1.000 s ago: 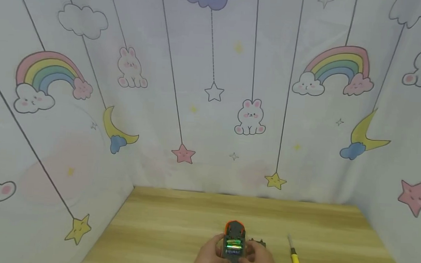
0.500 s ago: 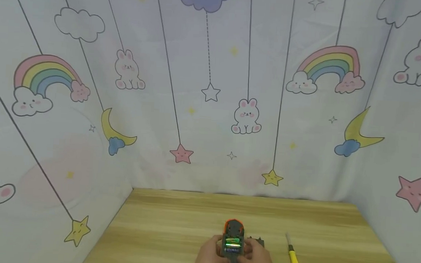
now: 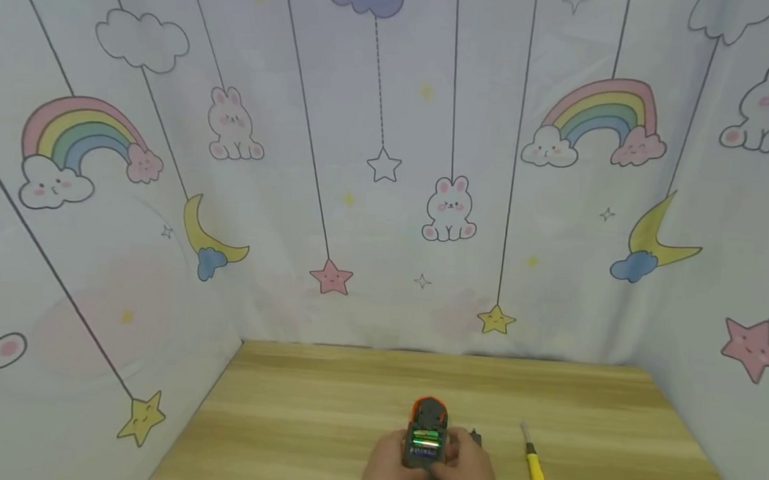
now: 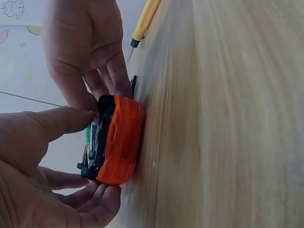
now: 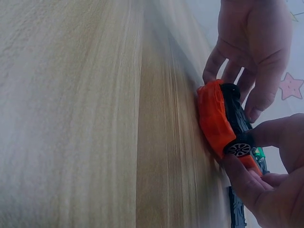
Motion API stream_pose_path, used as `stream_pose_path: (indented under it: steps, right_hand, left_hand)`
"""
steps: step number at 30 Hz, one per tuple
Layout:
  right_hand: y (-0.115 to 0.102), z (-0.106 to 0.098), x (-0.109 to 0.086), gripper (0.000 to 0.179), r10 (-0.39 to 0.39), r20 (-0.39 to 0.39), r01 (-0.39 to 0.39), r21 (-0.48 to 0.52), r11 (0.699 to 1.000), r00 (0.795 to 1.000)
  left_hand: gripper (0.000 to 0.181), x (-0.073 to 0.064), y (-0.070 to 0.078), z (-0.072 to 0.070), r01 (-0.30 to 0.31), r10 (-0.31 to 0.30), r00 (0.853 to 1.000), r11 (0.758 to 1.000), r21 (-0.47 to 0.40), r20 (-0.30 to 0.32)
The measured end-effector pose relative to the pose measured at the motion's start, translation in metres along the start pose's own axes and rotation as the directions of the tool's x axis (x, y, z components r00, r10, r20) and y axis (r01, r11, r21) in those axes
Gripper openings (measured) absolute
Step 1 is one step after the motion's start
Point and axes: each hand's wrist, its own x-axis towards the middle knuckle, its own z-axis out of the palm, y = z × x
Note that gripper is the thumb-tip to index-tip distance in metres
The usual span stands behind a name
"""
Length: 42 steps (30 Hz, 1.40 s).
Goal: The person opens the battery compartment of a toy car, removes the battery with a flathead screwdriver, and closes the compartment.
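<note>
Head | left hand [image 3: 386,471], right hand [image 3: 471,473] gripped car [image 3: 421,463] | seating batteries [image 3: 426,442] seemed underway | next likely needed apparent cover [image 3: 476,437], 2 o'clock

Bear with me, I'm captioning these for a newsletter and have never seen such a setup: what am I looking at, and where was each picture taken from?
No robot here: a person is working with two bare hands. The wide picture comes from a camera on the head, looking forward and down; the other two come from cameras on each wrist, so the table looks tipped sideways there. The left hand and right hand together hold an orange toy car upside down, with batteries showing in its open underside. On the table, to the person's right, lies a yellow-handled screwdriver. Nearer the car is a small dark piece, partly hidden by the right hand in the head view; I can't tell exactly what it is.
</note>
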Motion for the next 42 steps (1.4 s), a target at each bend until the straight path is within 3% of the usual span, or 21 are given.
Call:
stream_pose_path:
  steps: [2,4,10,18,26,32,39,42]
  right_hand:
    - [-0.001,0.000,0.000,0.068,-0.013,-0.012,0.013,-0.004,1.000,1.000]
    - [-0.001,0.000,0.000,0.071,-0.013,-0.020,0.013,0.004,1.000,1.000]
    - [-0.003,-0.002,0.000,0.076,0.029,-0.013,-0.029,0.026,0.999,0.999]
    - [-0.008,-0.004,0.001,0.075,0.116,-0.010,-0.116,0.039,0.993,0.993]
    - [-0.003,-0.003,0.001,0.073,0.095,-0.010,-0.095,0.054,0.994,0.995]
    - [-0.001,-0.008,-0.001,0.071,0.066,0.013,-0.067,0.050,0.997,0.998]
    - [0.001,-0.017,0.002,0.053,-0.030,-0.079,0.027,-0.030,0.999,0.996]
    - [0.002,-0.020,0.003,0.053,-0.050,-0.103,0.048,-0.017,0.999,0.993]
  left_hand:
    - [0.046,0.001,-0.001,0.002,-0.057,0.057,0.998,0.997,0.047,-0.001]
    - [0.054,0.001,-0.001,0.004,-0.070,0.073,0.997,0.990,0.126,-0.021]
    - [0.088,0.000,0.004,0.011,0.057,-0.049,0.998,0.982,0.178,-0.048]
    - [0.098,0.001,0.010,0.017,0.135,-0.124,0.990,0.968,0.214,-0.062]
    - [0.100,0.001,0.005,0.025,0.097,-0.068,0.992,0.952,0.290,-0.108]
    - [0.101,0.002,0.007,0.025,0.118,-0.091,0.990,0.950,0.288,-0.106]
    - [0.100,0.002,0.006,0.023,0.117,-0.092,0.991,0.948,0.295,-0.098]
    - [0.100,0.002,0.006,0.022,0.106,-0.079,0.992,0.942,0.317,-0.098]
